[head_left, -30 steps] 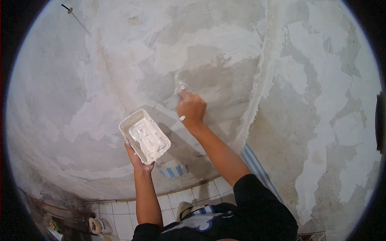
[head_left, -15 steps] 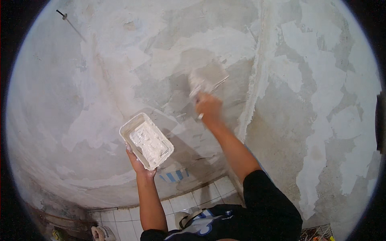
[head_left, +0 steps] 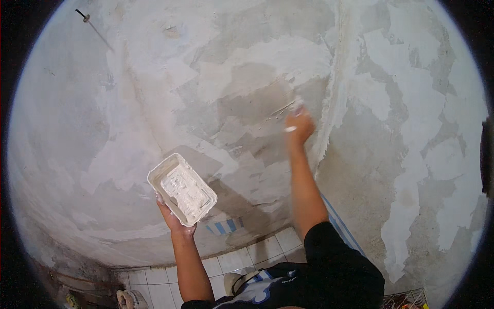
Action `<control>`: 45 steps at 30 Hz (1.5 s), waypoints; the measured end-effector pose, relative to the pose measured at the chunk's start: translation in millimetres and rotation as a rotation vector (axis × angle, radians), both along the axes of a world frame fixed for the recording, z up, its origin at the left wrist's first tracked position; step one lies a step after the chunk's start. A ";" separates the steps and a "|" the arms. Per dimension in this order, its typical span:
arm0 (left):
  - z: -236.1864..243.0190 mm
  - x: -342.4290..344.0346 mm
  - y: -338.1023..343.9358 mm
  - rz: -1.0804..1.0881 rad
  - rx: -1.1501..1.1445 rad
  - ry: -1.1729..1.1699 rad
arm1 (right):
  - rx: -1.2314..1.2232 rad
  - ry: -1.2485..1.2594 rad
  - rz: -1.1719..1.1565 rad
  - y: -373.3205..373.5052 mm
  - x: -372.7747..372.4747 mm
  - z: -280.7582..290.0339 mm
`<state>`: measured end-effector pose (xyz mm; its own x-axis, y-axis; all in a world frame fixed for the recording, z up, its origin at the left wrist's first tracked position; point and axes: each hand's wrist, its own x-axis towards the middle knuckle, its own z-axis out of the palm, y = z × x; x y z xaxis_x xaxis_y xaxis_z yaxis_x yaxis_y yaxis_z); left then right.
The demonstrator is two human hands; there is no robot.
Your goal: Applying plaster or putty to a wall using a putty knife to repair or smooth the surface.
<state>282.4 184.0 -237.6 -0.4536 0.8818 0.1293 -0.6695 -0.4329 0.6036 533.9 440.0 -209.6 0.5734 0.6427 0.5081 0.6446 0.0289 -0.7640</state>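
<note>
Patchy wall [head_left: 242, 131] behind; left hand [head_left: 172, 219] holds tub [head_left: 165, 169], white paste [head_left: 185, 189] inside; right hand [head_left: 300, 126] grips blurred tool [head_left: 298, 104].

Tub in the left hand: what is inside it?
The tub holds pale, lumpy paste. It covers much of the bottom, so anything buried beneath it cannot be seen.

A patchy grey wall [head_left: 206, 113] meets white floor tiles [head_left: 232, 260].

R grip [head_left: 300, 126] blurry; tool [head_left: 298, 104] ID unclear.
</note>
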 end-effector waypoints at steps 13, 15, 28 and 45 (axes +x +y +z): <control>-1.8 -8.9 5.4 -0.069 -0.042 -0.027 | 0.355 0.148 0.172 -16.5 2.0 37.6; -5.3 -11.9 3.5 -0.061 -0.031 -0.027 | 0.344 0.100 0.123 -4.1 9.2 50.3; -5.7 -10.9 7.9 -0.022 0.028 0.034 | 0.479 -0.433 0.749 -85.9 -133.8 -31.0; -21.5 -8.3 16.9 0.241 -0.014 0.004 | 0.252 -0.506 0.751 -51.3 -113.3 -73.2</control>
